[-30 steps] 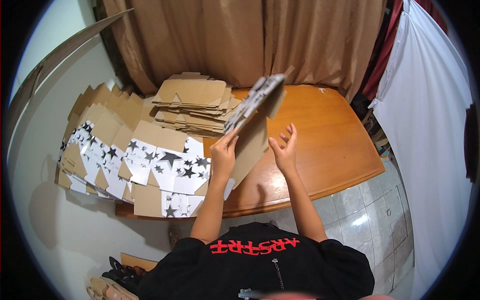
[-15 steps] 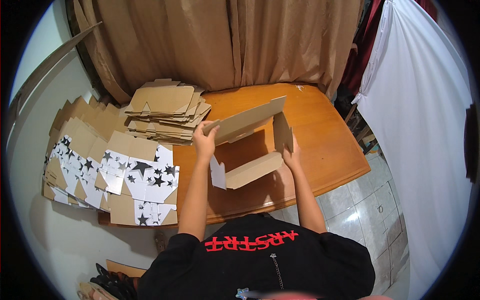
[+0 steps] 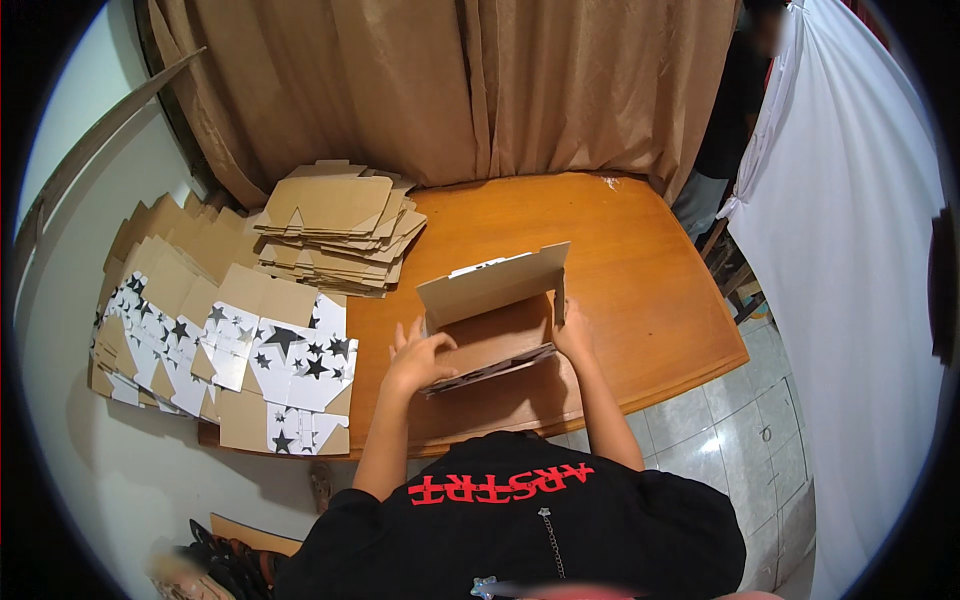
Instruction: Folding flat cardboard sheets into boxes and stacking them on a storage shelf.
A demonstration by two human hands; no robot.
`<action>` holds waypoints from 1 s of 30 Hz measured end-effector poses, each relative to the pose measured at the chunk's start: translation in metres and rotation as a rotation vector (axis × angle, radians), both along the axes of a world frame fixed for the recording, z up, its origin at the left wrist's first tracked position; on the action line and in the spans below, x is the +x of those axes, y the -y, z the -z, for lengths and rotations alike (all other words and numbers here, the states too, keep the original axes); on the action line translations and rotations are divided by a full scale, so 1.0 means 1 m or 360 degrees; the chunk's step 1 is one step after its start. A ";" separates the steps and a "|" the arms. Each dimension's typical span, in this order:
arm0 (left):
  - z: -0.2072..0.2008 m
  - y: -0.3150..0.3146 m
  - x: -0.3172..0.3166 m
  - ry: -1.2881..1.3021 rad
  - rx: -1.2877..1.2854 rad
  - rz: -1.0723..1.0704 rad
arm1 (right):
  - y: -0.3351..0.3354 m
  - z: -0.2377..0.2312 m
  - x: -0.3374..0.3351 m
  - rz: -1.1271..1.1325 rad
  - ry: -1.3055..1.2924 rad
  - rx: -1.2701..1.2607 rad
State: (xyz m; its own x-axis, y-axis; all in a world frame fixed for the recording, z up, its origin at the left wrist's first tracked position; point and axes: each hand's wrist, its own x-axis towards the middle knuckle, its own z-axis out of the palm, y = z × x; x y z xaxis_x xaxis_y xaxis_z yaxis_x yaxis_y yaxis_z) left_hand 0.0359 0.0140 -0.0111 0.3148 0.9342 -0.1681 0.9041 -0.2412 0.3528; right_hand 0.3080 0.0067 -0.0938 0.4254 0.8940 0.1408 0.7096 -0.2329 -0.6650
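Observation:
A partly folded cardboard box [image 3: 495, 287], plain brown inside, is held over the near part of the wooden table. Its back panel stands up, and the front wall shows a dark-patterned edge. My right hand [image 3: 574, 335] grips the box's right end, with the fingers partly hidden behind the side panel. At the left end, my left hand [image 3: 416, 360] has its fingers spread, with the thumb side against the front corner; the left side flap is mostly hidden by that hand.
A stack of flat brown cardboard pieces [image 3: 330, 205] sits at the table's [image 3: 660, 270] far left. Nearer lie overlapping star-printed white cardboard blanks [image 3: 300, 345]. A brown curtain [image 3: 400, 90] hangs behind; a white cloth [image 3: 840, 250] hangs at right, with a person [image 3: 722, 130] partly visible beside it.
The box's open frame has been closed up and lowered toward me. My left hand has left the back panel's upper corner for the front left corner. A person has appeared at the back right.

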 end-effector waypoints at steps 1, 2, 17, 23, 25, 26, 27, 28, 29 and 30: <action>0.020 -0.013 -0.013 0.0117 -0.0110 0.0057 | -0.001 -0.008 -0.003 -0.0001 0.0019 -0.0074; 0.026 -0.021 -0.020 0.0231 -0.0227 0.0123 | -0.003 -0.011 -0.003 0.0007 0.0036 -0.0154; 0.080 -0.077 -0.067 0.0285 0.0215 -0.0652 | -0.033 0.027 0.055 0.0062 -0.1001 -0.0277; 0.091 -0.064 -0.033 0.0184 0.0601 -0.0607 | -0.033 0.110 0.081 0.0358 -0.1332 0.0208; 0.100 -0.061 -0.031 0.0255 0.0436 -0.0572 | -0.025 0.099 0.066 0.0404 -0.1270 0.0340; 0.094 -0.058 -0.024 0.0255 0.0426 -0.0559 | -0.018 0.093 0.059 0.0486 -0.1205 0.0512; 0.087 -0.054 -0.017 0.0319 0.0341 -0.0522 | -0.020 0.111 0.055 0.0929 -0.1089 0.0664; 0.083 -0.051 -0.015 0.0381 0.0259 -0.0510 | -0.019 0.103 0.043 0.0921 -0.1088 0.0653; 0.084 -0.050 -0.017 0.0381 0.0251 -0.0527 | -0.013 0.082 0.026 0.1050 -0.0694 0.0695; 0.084 -0.050 -0.018 0.0242 0.0157 -0.0421 | -0.005 0.064 0.018 0.1171 -0.0295 0.0735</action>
